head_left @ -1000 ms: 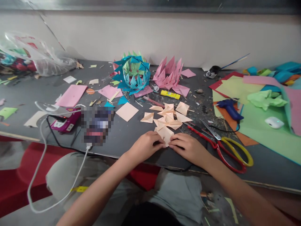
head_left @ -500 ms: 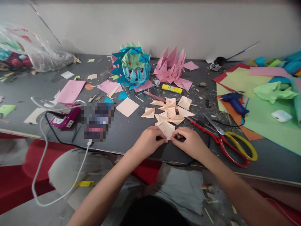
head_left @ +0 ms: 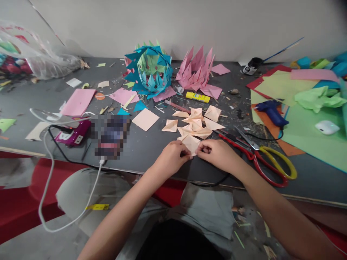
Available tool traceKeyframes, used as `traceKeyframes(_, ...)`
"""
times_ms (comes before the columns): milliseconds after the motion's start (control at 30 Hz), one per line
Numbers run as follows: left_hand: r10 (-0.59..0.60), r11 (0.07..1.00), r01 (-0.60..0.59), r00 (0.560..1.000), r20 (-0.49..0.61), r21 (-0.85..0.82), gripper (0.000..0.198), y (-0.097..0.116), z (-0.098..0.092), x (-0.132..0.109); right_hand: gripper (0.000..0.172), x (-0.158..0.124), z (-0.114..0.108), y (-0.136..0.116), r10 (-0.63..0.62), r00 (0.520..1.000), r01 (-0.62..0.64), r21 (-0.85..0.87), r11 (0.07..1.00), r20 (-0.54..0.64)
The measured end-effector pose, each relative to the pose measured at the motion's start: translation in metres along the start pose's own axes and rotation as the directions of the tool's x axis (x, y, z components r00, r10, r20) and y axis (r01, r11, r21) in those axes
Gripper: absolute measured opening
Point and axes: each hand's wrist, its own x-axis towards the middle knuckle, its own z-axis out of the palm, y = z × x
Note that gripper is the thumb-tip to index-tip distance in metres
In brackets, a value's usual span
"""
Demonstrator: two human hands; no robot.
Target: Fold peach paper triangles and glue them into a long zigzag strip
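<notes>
My left hand [head_left: 171,158] and my right hand [head_left: 217,154] pinch the two lower corners of a peach folded paper piece [head_left: 190,143] that lies on the dark grey table [head_left: 151,151] near its front edge. Both hands have curled fingers pressed on the paper. Just behind it lies a pile of several folded peach pieces [head_left: 195,124], and a flat peach square [head_left: 145,119] sits to the left.
Red and yellow scissors [head_left: 260,156] lie right of my right hand. A blue-green paper ball [head_left: 149,70], pink paper spikes [head_left: 196,69], a yellow glue stick [head_left: 197,96], a blue glue gun [head_left: 270,112], coloured sheets [head_left: 306,133], a magenta device [head_left: 73,134] with cables and a plastic bag [head_left: 35,54] surround them.
The view has tilted slightly so the table sits lower and closer. Both hands stay on the peach piece, fingers shifting from flat pressing to pinching its lower corners.
</notes>
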Motion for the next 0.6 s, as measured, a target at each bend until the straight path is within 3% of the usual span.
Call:
traceKeyframes(233, 0.198, 0.963, -0.192, 0.980, -0.011, 0.186, 0.006, -0.002, 0.004, -0.010, 0.016, 0.003, -0.002, 0.000, 0.013, 1.000, -0.012, -0.021, 1.000, 0.021)
traceKeyframes(433, 0.329, 0.816, -0.300, 0.944, 0.029, 0.494, 0.019, -0.003, 0.009, -0.025, 0.016, 0.005, -0.007, -0.002, 0.043, 0.997, -0.039, -0.053, 0.998, 0.067)
traceKeyframes(600, 0.367, 0.715, -0.333, 0.927, 0.075, 0.615, 0.024, 0.000, 0.011, -0.033, 0.017, 0.004, -0.007, -0.004, 0.040, 0.997, -0.033, -0.092, 0.995, 0.070)
